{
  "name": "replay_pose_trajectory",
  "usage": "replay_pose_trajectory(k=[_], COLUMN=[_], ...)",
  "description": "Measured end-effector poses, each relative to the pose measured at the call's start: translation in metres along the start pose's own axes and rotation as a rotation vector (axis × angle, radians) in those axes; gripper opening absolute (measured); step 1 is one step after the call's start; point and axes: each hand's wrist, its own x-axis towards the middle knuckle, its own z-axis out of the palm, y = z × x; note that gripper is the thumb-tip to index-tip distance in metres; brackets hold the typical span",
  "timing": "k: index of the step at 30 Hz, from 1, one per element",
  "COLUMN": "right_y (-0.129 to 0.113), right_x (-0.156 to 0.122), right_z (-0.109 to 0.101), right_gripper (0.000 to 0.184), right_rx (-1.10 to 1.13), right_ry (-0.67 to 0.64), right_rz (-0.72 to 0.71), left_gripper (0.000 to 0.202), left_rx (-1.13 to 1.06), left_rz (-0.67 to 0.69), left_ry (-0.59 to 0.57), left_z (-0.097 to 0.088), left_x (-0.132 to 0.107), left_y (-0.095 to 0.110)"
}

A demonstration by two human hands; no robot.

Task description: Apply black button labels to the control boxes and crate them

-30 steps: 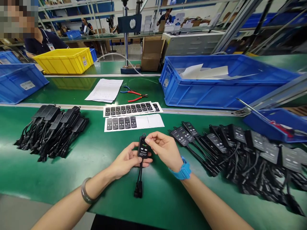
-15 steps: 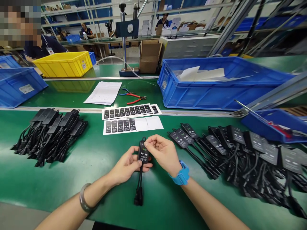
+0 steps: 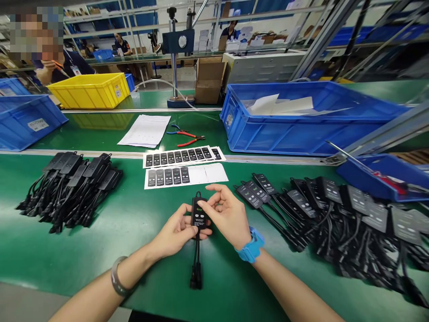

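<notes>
My left hand (image 3: 179,230) is closed around a small black controller box (image 3: 199,219), holding it upright just above the bench, its labelled face toward me. Two short black cables with plugs (image 3: 196,273) hang from its lower end, and a small loop tops it. My right hand (image 3: 228,214) rests its thumb on the upper part of the label; its index finger is stretched out, apart from the thumb, and it grips nothing. Beyond the hands lie a partly used label sheet (image 3: 208,173) and a fuller sheet of black labels (image 3: 177,156).
Unlabelled-looking black boxes with cables (image 3: 72,188) are piled at left; labelled ones (image 3: 330,210) spread at right. Behind are red-handled pliers (image 3: 187,136), papers (image 3: 144,130), a large blue bin (image 3: 301,129), a yellow bin (image 3: 89,91) and a press stand (image 3: 174,62). A co-worker (image 3: 67,65) sits at far left.
My right thumb has slid onto the label's face and the right index finger has straightened away from the box. The co-worker's hand at far left has come up into view.
</notes>
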Motion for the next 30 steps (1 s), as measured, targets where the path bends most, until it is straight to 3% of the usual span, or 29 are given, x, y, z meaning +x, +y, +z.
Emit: replay_pose_trajectory(k=[4,10,15,22,27,30], right_y=[0.006,0.016,0.021,0.021,0.011,0.008], right_x=[0.003,-0.002,-0.005,-0.01,-0.007,0.002], right_z=[0.0,0.009,0.017,0.025,0.017,-0.001], right_gripper=[0.041,0.077,0.057,0.056,0.073,0.071], right_rx=[-0.083,0.104,0.141,0.01,-0.345,-0.7], right_ry=[-0.041,-0.449,-0.4,-0.355,-0.327,-0.364], right_rz=[-0.015,0.004,-0.024,-0.036,-0.246,-0.204], left_gripper=[0.042,0.036,0.042,0.044,0.059,0.058], left_rx=[-0.052,-0.114,0.027,0.054,-0.062,0.36], left_rz=[-0.013,0.02,0.053,0.064,0.057,0.156], left_ry=[0.014,0.12,0.182,0.212,0.105,0.151], left_z=[-0.002,-0.002,-0.002,-0.001,-0.005,-0.018], left_x=[0.001,0.003,0.006,0.009,0.009,0.007], left_y=[0.001,0.01,0.005,-0.003,0.001,0.006])
